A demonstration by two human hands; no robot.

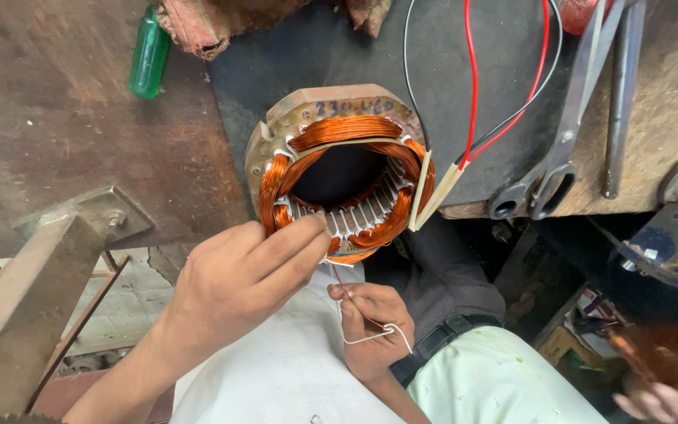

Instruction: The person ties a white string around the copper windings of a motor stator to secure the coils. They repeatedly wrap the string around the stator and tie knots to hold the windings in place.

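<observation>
Round steel stator with copper windings [339,169] sits at bench edge. Left hand [237,283] fingers pressed together on its lower coil; right hand [370,330] pinches white lacing thread [366,339]. Hard tug could nick enamel or snap the thread.

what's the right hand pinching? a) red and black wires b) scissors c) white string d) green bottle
c, the right hand pinches a white string looped below the stator; the scissors, green bottle and red and black wires all lie untouched on the bench.
</observation>
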